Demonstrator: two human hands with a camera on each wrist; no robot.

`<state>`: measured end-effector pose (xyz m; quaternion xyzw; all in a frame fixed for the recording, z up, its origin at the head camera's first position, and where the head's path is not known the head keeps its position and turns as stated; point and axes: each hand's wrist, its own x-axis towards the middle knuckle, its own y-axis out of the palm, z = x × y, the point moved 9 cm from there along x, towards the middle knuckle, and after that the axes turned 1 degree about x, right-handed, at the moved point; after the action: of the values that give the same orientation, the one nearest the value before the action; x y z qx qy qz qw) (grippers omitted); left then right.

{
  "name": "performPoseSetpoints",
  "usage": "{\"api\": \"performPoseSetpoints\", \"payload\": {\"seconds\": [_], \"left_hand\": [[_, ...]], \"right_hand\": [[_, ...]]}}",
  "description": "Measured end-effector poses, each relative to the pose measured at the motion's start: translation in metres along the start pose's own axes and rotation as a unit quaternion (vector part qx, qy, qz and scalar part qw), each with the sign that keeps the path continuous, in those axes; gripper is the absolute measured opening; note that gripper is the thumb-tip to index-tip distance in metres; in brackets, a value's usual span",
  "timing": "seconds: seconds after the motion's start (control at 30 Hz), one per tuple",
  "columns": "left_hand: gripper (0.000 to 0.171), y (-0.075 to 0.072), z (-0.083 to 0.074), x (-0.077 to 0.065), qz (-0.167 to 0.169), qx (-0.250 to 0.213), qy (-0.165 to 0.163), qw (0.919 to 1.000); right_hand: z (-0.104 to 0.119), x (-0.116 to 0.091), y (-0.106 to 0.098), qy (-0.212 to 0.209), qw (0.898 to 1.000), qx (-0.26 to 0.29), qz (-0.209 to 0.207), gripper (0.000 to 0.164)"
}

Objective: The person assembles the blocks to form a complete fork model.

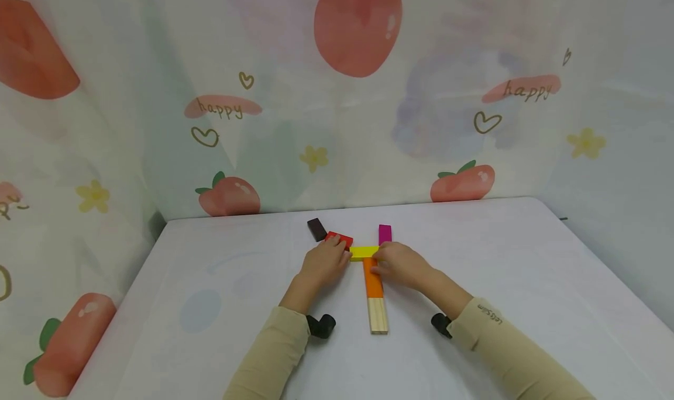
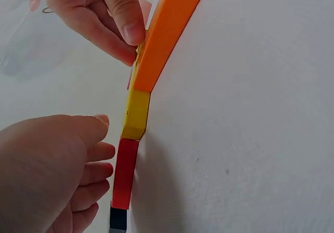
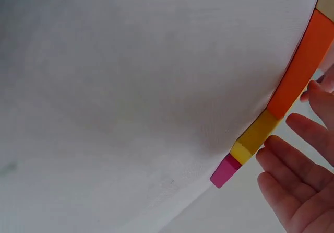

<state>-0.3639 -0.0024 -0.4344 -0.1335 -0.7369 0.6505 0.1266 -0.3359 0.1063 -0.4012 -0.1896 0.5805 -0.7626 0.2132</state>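
Note:
Flat wooden blocks lie joined on the white table. A yellow block (image 1: pixel 362 253) runs crosswise, with an orange block (image 1: pixel 372 283) below it and a plain wood piece (image 1: pixel 377 316) after that. My left hand (image 1: pixel 326 261) is over the red block (image 1: pixel 343 237); in the left wrist view its relaxed fingers are beside the red block (image 2: pixel 124 173), with a gap. My right hand (image 1: pixel 404 264) is at the yellow block's right end; its fingertips look very near or touching it. The right wrist view shows that hand (image 3: pixel 300 186) with fingers spread beside the yellow block (image 3: pixel 255 134).
A magenta block (image 1: pixel 385 234) extends from the yellow block's right end toward the back. The black block (image 1: pixel 317 229) lies at an angle beyond the red one. Behind the table (image 1: pixel 221 283) hangs a fruit-patterned cloth (image 1: pixel 337 142). Dark wrist cameras (image 1: pixel 322 326) sit by the sleeves.

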Motion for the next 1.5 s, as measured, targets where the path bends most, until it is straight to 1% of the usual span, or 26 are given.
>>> {"api": "performPoseSetpoints", "payload": {"seconds": [0.17,0.43,0.7,0.87,1.03,1.2,1.4,1.5], "left_hand": [[0.041,-0.002,-0.002,0.000,-0.004,0.003,0.008,1.0000],[0.036,-0.005,0.001,0.003,-0.008,-0.031,0.008,0.9995],[0.029,-0.013,0.002,0.007,-0.019,-0.031,0.015,0.9992],[0.018,-0.016,0.005,0.012,-0.022,-0.051,0.007,0.9985],[0.016,-0.019,0.006,0.014,-0.039,-0.060,0.010,0.9974],[0.015,-0.019,0.009,0.015,-0.054,-0.077,-0.001,0.9956],[0.013,-0.018,0.013,0.019,-0.059,-0.088,-0.021,0.9942],[0.015,-0.018,0.014,0.020,-0.061,-0.082,-0.021,0.9946]], "right_hand": [[-0.001,0.001,0.003,0.011,1.000,-0.003,0.008,0.024],[-0.001,0.000,0.003,0.013,1.000,-0.007,0.009,0.021],[0.003,0.000,0.002,0.001,1.000,-0.010,0.006,0.020],[0.004,0.000,0.001,-0.002,1.000,-0.004,0.005,0.020],[0.003,0.000,0.001,0.002,1.000,-0.002,0.007,0.020],[0.005,0.000,0.001,-0.007,1.000,-0.004,0.006,0.019],[0.004,0.000,0.002,-0.009,1.000,-0.008,0.004,0.018],[0.003,0.000,0.002,-0.004,1.000,-0.007,0.006,0.018]]}}
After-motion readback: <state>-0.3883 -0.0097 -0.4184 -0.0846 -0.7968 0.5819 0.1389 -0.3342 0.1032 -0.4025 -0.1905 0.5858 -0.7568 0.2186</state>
